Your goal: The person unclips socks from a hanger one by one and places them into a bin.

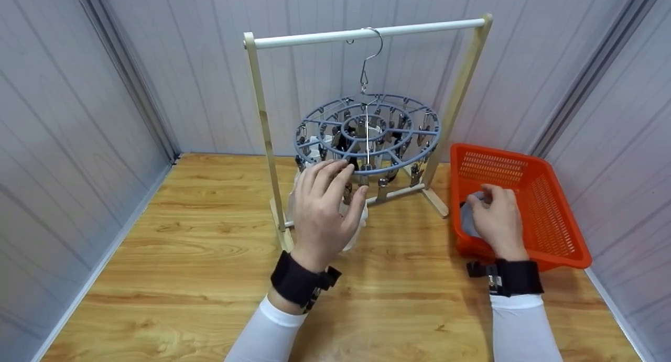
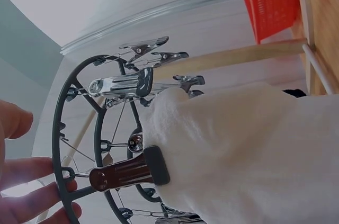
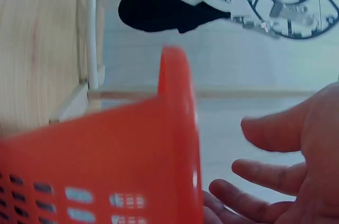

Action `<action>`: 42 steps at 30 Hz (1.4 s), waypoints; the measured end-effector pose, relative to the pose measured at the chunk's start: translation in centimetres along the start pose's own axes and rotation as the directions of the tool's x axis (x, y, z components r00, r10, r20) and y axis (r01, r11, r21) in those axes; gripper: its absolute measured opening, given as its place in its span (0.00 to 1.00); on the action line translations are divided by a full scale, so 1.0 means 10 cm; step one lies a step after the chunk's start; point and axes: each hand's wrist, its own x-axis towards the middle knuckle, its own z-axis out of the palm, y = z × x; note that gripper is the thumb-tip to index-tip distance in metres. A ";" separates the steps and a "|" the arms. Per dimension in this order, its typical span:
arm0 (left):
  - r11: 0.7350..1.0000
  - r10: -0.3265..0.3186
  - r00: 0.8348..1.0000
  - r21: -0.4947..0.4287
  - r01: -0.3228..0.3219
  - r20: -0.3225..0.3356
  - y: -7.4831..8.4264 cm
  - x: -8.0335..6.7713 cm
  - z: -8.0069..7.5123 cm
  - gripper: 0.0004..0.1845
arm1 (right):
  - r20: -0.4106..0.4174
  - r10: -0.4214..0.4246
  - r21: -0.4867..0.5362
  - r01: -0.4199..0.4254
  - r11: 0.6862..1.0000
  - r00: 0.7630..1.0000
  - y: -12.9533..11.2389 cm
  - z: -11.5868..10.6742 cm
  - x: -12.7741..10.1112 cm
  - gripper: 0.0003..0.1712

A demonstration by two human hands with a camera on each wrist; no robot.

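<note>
Over the person's arms, the head camera looks forward and down, far enough back to fit the whole round hanger [image 1: 364, 140] mid-frame and the red basket [image 1: 550, 210] at right. The left-wrist camera is much closer to the hanger, its picture turned on its side, white cloth [image 2: 233, 155] filling the lower right. From beside the basket, large at lower left, the right-wrist camera, also sideways, faces across to part of the hanger at upper right. All three views share hanger and basket.

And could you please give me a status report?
Left hand at hanger's rim, white cloth clipped there. Right hand above red basket, near gray cloth. No obstruction evident.
</note>
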 end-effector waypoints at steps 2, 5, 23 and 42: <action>1.000 0.001 1.000 -0.018 -0.001 0.000 0.01 0.00 0.00 0.20 | -0.015 -0.023 0.007 0.023 1.000 1.000 -0.04 0.04 -0.01 0.33; 0.999 0.006 1.000 -0.050 -0.006 -0.001 0.03 -0.01 0.00 0.20 | -0.017 -0.064 0.023 0.064 0.998 0.998 -0.10 0.11 -0.03 0.34; 0.982 0.056 0.998 -0.180 -0.050 0.024 0.09 0.00 -0.02 0.20 | -0.010 -0.165 0.001 0.165 0.986 0.986 -0.25 0.20 -0.09 0.30; 0.996 -0.073 0.996 0.061 0.070 0.056 -0.03 -0.01 -0.08 0.26 | 0.066 -0.181 -0.029 0.183 0.983 0.981 -0.32 0.32 -0.08 0.30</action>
